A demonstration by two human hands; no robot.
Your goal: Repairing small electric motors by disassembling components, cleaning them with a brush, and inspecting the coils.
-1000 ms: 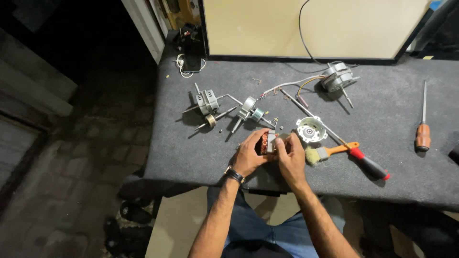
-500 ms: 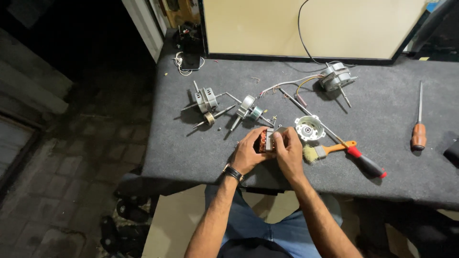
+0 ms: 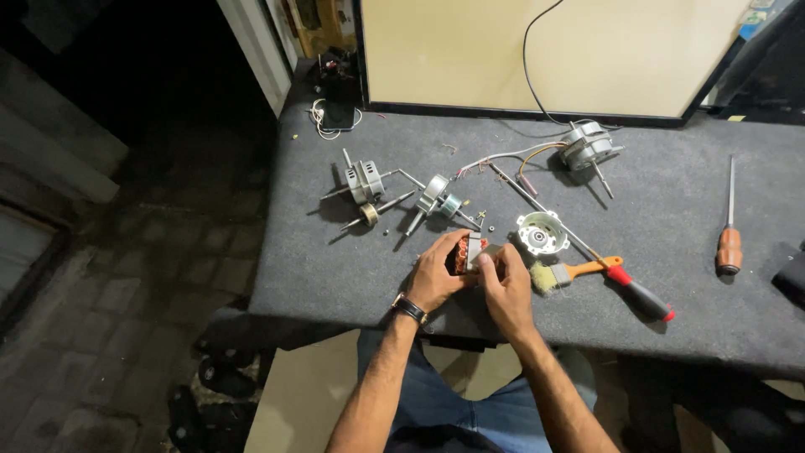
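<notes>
Both hands hold a small motor stator (image 3: 466, 252) with copper windings just above the grey felt-covered table (image 3: 335, 268), near its front edge. My left hand (image 3: 438, 275), with a watch on the wrist, grips it from the left. My right hand (image 3: 507, 285) closes on it from the right. A round metal motor end cover (image 3: 538, 233) lies just right of the hands. Beside it lies a small paintbrush (image 3: 572, 272) with an orange handle.
A red-and-black-handled screwdriver (image 3: 587, 254) lies diagonally to the right. A brown-handled screwdriver (image 3: 729, 226) lies far right. A motor with wires (image 3: 585, 147) sits at the back, other motor parts (image 3: 366, 182) and a shaft assembly (image 3: 436, 197) at the left. A phone (image 3: 338, 115) rests at the back-left corner.
The hands stay closed on the stator; they shift only slightly with it. The view has drifted a little.
</notes>
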